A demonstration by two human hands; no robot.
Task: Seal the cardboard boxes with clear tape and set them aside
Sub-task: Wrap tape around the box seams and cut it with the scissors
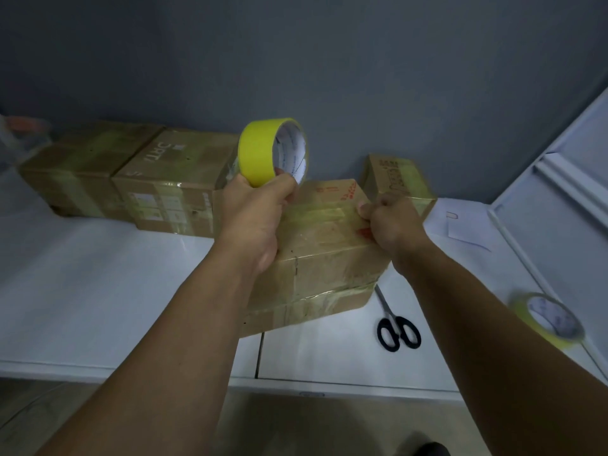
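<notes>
A cardboard box (324,258) with red print sits on the white table (98,291) right in front of me. My left hand (255,212) grips a yellowish tape roll (263,153) and holds it upright above the box's top left. My right hand (391,222) has its fingers curled at the box's top right edge and pinches what looks like the clear tape's end against the cardboard; the strip itself is hard to make out. Older tape bands shine across the box's top and front.
Two taped boxes (75,169) (171,182) stand in a row by the grey wall at left, and a smaller one (394,179) at back right. Black-handled scissors (396,327) lie right of the box. A second tape roll (549,319) sits at the table's right edge, paper (460,225) behind.
</notes>
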